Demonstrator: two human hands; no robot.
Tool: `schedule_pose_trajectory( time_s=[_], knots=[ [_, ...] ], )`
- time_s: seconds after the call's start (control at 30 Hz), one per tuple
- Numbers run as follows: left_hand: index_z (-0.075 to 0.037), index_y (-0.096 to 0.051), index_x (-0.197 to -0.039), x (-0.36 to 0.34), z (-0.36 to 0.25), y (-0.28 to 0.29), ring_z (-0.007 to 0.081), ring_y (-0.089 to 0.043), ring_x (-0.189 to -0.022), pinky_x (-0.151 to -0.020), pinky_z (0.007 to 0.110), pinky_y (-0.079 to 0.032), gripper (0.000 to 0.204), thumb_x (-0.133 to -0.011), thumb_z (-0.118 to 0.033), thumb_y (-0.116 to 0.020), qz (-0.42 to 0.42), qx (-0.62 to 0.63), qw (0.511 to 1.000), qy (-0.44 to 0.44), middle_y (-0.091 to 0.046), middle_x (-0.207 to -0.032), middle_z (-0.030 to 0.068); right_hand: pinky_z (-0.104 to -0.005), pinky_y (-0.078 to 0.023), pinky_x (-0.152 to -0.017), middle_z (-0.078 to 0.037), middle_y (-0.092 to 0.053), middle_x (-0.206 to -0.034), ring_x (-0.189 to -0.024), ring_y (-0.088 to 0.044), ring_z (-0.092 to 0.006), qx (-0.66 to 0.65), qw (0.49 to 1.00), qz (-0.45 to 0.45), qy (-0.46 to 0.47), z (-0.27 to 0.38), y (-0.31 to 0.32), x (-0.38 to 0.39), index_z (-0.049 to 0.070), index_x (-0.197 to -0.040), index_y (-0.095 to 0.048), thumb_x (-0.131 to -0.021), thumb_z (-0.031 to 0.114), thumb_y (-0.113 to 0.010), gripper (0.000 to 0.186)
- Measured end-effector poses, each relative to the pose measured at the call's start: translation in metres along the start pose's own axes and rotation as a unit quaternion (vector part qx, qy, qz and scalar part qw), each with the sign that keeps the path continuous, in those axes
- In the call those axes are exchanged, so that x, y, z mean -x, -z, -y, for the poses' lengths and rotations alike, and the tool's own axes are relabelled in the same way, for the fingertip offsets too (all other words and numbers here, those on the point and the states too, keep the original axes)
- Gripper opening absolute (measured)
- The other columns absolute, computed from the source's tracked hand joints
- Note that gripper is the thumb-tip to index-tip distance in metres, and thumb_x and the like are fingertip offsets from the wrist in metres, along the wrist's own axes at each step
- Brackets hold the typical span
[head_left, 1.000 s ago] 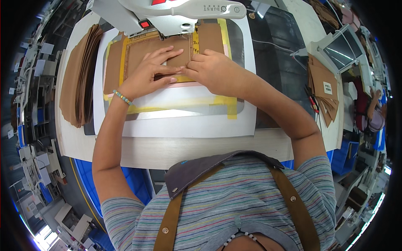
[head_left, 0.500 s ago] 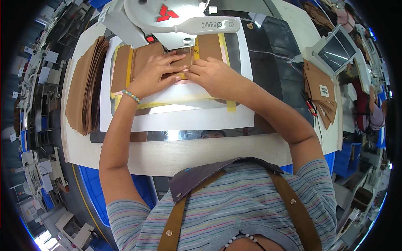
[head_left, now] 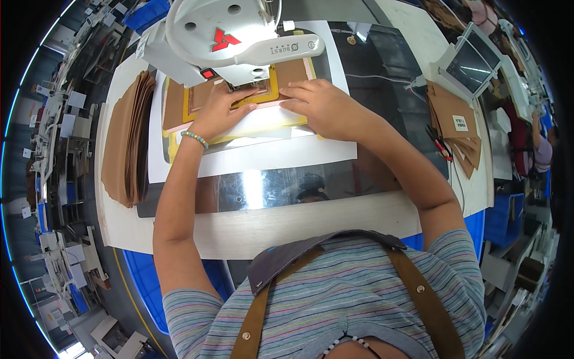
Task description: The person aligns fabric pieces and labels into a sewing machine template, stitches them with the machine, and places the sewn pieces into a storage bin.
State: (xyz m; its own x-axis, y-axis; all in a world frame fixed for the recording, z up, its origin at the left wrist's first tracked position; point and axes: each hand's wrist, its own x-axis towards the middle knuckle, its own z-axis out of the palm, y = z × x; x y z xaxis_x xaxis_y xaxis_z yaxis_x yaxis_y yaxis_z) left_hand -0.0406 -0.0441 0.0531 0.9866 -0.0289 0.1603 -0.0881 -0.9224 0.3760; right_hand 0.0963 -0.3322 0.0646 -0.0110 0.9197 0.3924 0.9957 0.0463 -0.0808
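My left hand (head_left: 222, 112), with a beaded bracelet at the wrist, lies with thumb and fingers apart on a yellow-edged template (head_left: 274, 82). Its fingertips reach close beneath the head of a white sewing machine (head_left: 239, 45), which partly hides them. To its right, my right hand (head_left: 317, 105) rests with fingers stretched out on the template's near right part. Brown fabric-like pieces (head_left: 294, 70) show inside and around the yellow borders. Beneath the template lies a white sheet (head_left: 299, 154). The machine head covers the template's far side.
A stack of brown pieces (head_left: 125, 143) stands at the left of the table. On the right are a control screen (head_left: 475, 63), more brown pieces (head_left: 451, 113) and red-handled snips (head_left: 440, 143). A glossy dark plate (head_left: 257, 188) shows before the sheet. Blue bins (head_left: 145, 287) sit below the table.
The template and white sheet have shifted away from me, baring more of the dark plate. My right hand has moved apart from my left, and its bent fingers have straightened.
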Motion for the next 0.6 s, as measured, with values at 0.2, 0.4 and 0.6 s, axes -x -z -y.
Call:
schedule_pose_trajectory(
  time_s=[0.2,0.4,0.6],
  knots=[
    [-0.014,-0.076,-0.138,-0.001,0.014,-0.006,0.0336,-0.063,-0.124,-0.112,0.042,-0.048,0.037,-0.102,-0.024,-0.072,-0.01,0.053,0.998,0.028,-0.075,-0.129,0.0182,-0.0478,-0.04,-0.12,-0.015,-0.062,-0.154,-0.15,-0.05,-0.0301,0.009,0.998,0.004,-0.064,-0.016,-0.003,0.015,0.007,-0.133,-0.074,-0.093,0.004,-0.069,0.04],
    [-0.006,-0.079,-0.126,0.025,0.046,0.016,0.0363,-0.061,-0.129,-0.115,0.043,-0.044,0.03,-0.1,-0.016,-0.072,-0.15,0.087,0.982,0.077,-0.07,-0.132,0.019,-0.0484,-0.039,-0.121,-0.013,-0.064,-0.152,-0.15,-0.05,-0.0288,0.01,0.998,-0.042,-0.048,-0.021,-0.003,0.019,0.008,-0.129,-0.077,-0.096,0.004,-0.067,0.034],
    [-0.001,-0.07,-0.138,0.077,0.1,0.045,0.0374,-0.054,-0.14,-0.124,0.046,-0.039,0.039,-0.103,-0.018,-0.067,-0.146,-0.132,0.964,0.179,-0.064,-0.148,0.0175,-0.0476,-0.036,-0.127,-0.008,-0.063,-0.153,-0.152,-0.046,-0.0283,-0.008,0.998,-0.009,-0.059,-0.02,0.005,0.019,0.009,-0.129,-0.077,-0.098,0.006,-0.066,0.033]
  ],
)
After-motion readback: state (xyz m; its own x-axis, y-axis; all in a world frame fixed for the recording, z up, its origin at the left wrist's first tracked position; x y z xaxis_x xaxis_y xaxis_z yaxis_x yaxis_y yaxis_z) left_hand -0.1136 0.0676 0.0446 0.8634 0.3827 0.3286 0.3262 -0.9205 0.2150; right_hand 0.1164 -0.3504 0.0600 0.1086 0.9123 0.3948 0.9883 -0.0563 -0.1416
